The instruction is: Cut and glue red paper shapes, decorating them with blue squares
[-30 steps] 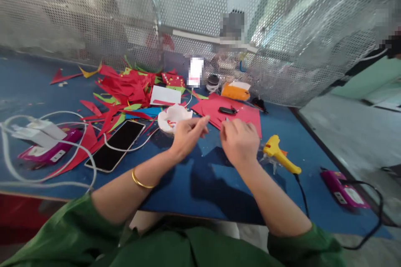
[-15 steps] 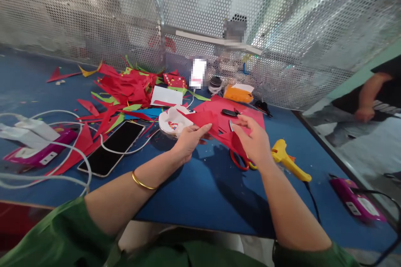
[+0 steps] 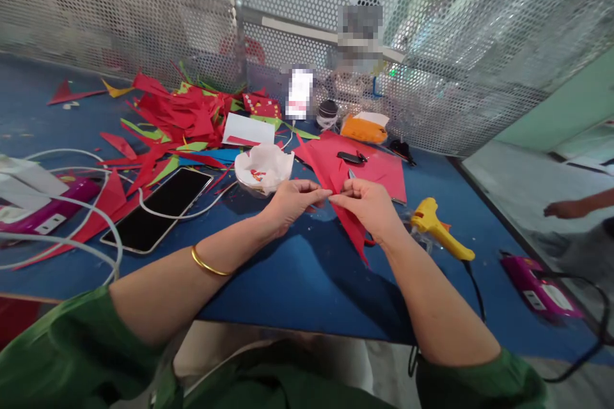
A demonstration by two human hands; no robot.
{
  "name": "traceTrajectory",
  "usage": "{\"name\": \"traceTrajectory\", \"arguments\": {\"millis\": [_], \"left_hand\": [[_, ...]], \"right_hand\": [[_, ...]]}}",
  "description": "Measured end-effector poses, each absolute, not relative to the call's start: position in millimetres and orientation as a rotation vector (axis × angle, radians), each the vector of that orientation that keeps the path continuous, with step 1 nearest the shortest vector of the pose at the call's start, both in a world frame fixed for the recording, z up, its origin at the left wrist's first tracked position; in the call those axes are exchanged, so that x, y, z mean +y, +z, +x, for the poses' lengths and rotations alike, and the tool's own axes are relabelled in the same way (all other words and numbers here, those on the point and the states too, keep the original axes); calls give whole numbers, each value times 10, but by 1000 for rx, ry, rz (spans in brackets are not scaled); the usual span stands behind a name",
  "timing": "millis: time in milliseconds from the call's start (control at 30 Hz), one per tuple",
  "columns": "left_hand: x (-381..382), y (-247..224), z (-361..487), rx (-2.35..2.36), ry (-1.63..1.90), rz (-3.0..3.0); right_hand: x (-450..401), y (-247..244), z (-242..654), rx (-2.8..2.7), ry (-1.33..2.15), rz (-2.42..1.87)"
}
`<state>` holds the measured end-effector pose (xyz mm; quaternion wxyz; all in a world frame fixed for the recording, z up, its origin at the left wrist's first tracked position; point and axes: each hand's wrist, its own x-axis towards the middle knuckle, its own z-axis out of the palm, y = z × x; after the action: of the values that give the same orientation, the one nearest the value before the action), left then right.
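A piece of red paper [image 3: 354, 231] hangs between my two hands, its long pointed end slanting down over the blue table. My left hand [image 3: 296, 203] pinches its edge between thumb and fingers. Close against it, my right hand [image 3: 368, 206] grips the same paper, fingertips nearly touching the left ones. A small silvery tip [image 3: 352, 174] shows just above the right fingers; I cannot tell what it belongs to. Behind the hands lies a larger red sheet [image 3: 384, 169] with a dark slim object [image 3: 352, 158] on it. Part of a red loop handle is hidden behind the held paper.
Left of my hands stands a paper-lined bowl [image 3: 261, 163] with small scraps inside. Farther left are a phone [image 3: 158, 211], white cables and a heap of red and green paper cuttings [image 3: 185, 112]. A yellow glue gun [image 3: 444, 230] and purple power strip [image 3: 540, 287] lie right.
My hands have come together, and the red paper has turned from lying flat to a steep slant. The red scissor handles are now mostly covered. The person at right has shifted partly out of view.
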<state>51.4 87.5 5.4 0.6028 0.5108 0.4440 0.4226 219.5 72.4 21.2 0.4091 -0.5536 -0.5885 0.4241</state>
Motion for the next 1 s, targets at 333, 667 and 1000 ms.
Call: {"name": "traceTrajectory", "arguments": {"millis": [333,667,1000], "left_hand": [[876,61,510,952,964,1396],[861,98,529,907,948,1205],[799,109,590,1045,908,1173]], "right_hand": [[709,247,2238,-1266,1220,-1402],[685,226,2143,-1234,1204,-1296],[737,65,2127,-1244,1011,-1364]]}}
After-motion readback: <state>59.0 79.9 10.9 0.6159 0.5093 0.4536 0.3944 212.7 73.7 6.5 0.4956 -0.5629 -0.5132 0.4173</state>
